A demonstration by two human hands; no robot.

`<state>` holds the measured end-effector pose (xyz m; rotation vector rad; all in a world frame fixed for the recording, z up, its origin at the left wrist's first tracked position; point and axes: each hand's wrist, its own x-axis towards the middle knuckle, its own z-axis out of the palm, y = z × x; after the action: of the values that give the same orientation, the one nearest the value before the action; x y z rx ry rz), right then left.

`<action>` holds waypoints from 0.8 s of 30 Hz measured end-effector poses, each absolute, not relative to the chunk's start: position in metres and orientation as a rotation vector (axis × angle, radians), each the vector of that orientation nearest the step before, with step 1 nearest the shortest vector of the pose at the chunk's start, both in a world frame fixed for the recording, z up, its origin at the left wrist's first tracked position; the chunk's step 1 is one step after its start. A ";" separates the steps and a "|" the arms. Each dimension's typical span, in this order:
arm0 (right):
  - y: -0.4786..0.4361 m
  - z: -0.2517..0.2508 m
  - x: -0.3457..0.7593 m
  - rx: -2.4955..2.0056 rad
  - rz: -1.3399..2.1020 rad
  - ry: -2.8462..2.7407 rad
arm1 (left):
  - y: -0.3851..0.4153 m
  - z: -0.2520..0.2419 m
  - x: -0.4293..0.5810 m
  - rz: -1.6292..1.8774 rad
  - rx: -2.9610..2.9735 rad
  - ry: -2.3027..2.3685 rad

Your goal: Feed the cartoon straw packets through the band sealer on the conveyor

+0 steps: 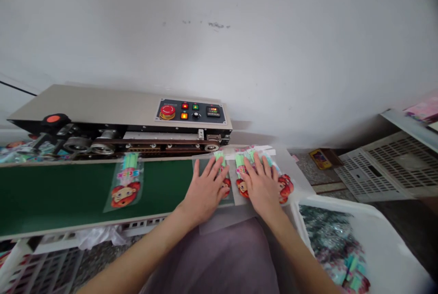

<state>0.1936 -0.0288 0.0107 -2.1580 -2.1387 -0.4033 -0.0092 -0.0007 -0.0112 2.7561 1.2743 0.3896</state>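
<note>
My left hand (205,189) lies flat, fingers spread, on a clear packet with a cartoon face at the right end of the green conveyor belt (61,193). My right hand (262,184) rests flat beside it on a small stack of the same packets (285,184) on the grey feed plate. Another packet (126,182) lies alone on the belt further left, its top under the sealer. The band sealing machine (116,116) runs along the back of the belt, with its control panel (191,111) lit.
A white bin (359,221) at my lower right holds several packets. White perforated crates (379,166) stand on the floor at right. A white crate (37,262) sits under the belt at lower left. A white wall rises behind the machine.
</note>
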 end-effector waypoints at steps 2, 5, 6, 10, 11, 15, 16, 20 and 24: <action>-0.025 0.011 0.171 -2.169 -0.358 -2.076 | -0.003 -0.004 -0.024 0.333 2.743 1.343; -0.022 0.019 0.152 -2.159 -0.279 -2.059 | -0.002 0.012 -0.026 0.281 2.706 1.467; -0.022 0.022 0.152 -2.154 -0.271 -2.062 | 0.000 0.016 -0.022 0.286 2.713 1.463; -0.025 0.029 0.178 -2.152 -0.320 -2.109 | 0.015 0.016 0.007 0.337 2.873 1.050; -0.027 0.028 0.187 -2.151 -0.327 -2.140 | 0.018 0.013 0.012 0.339 2.889 0.967; -0.031 0.022 0.211 -2.143 -0.340 -2.231 | 0.019 -0.003 0.014 0.366 2.876 1.038; -0.032 0.020 0.212 -2.141 -0.345 -2.229 | 0.017 -0.006 0.011 0.375 2.877 1.080; -0.030 0.015 0.195 -2.100 -0.303 -2.238 | 0.006 -0.009 -0.007 0.365 2.851 1.225; -0.026 0.018 0.168 -2.029 -0.200 -2.255 | 0.001 -0.001 -0.025 0.316 2.772 1.369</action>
<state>0.1679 -0.0261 0.0182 -2.0287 -2.2552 -0.2000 -0.0253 0.0010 -0.0010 2.7715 1.3687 0.3159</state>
